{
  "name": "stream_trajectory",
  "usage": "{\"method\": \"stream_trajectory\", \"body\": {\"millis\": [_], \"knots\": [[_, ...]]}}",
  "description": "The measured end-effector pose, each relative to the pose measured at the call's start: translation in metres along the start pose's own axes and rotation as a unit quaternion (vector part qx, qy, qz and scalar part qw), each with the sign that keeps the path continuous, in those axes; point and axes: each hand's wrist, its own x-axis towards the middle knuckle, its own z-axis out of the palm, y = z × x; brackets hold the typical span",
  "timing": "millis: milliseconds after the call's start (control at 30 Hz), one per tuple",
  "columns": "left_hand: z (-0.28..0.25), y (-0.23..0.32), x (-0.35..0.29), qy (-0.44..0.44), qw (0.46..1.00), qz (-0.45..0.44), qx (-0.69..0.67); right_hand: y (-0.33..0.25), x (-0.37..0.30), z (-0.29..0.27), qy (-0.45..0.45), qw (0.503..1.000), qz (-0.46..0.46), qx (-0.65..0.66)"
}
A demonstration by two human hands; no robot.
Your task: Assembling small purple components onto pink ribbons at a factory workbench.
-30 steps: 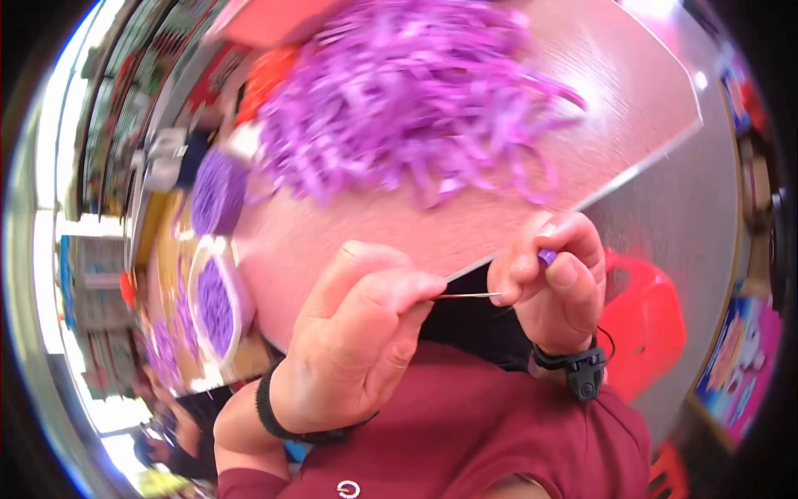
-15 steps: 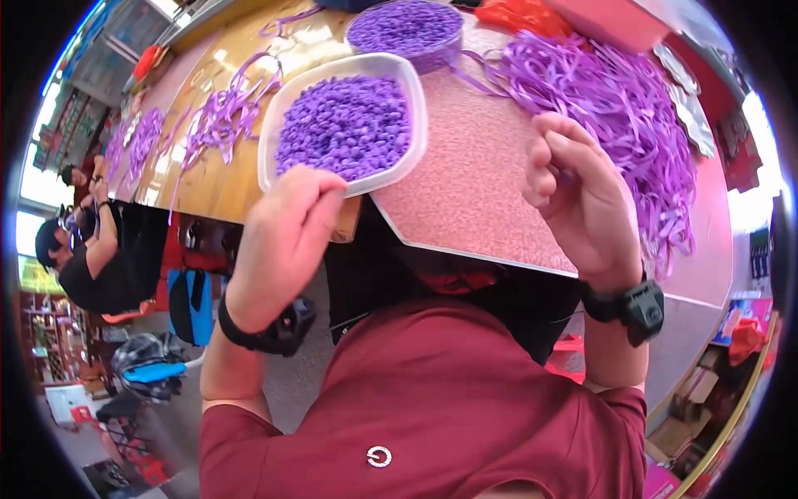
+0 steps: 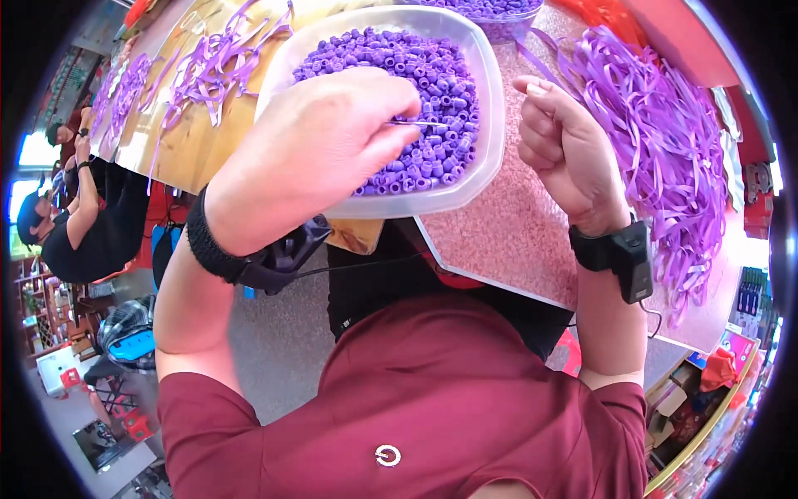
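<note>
My left hand (image 3: 320, 137) reaches over a white plastic tub (image 3: 486, 162) filled with small hollow purple plastic beads (image 3: 440, 145). A thin silver needle-like metal piece (image 3: 426, 124) sticks out from its pinched thumb and fingers, pointing right over the beads; its other end is hidden in the grip. To the right of the tub, my right hand (image 3: 569, 150) is held above the pink tabletop, fingers curled in and thumb against them. What it holds, if anything, is hidden. Beyond it lies a large heap of purple ribbons (image 3: 652, 158).
A second, clear round tub (image 3: 503, 29) of purple beads stands behind the white one. More purple ribbons (image 3: 212, 71) lie on the wooden tabletop at left. Red plastic (image 3: 607, 18) and a pink box (image 3: 677, 37) stand at back right. People (image 3: 79, 212) sit further left.
My left hand has moved forward and right, over the beads, and the metal piece now shows. The near tub looks larger and closer. The fingers of my right hand have curled tighter.
</note>
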Motion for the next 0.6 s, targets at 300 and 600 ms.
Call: {"method": "stream_trajectory", "body": {"millis": [300,600], "knots": [[0.019,-0.016,0.025,-0.053,0.998,0.028,0.011,0.008,0.000,-0.007,0.045,0.998,-0.001,-0.041],[0.006,-0.009,0.021,-0.017,0.987,-0.065,-0.145,0.006,-0.010,0.016,0.102,0.972,-0.113,-0.179]]}}
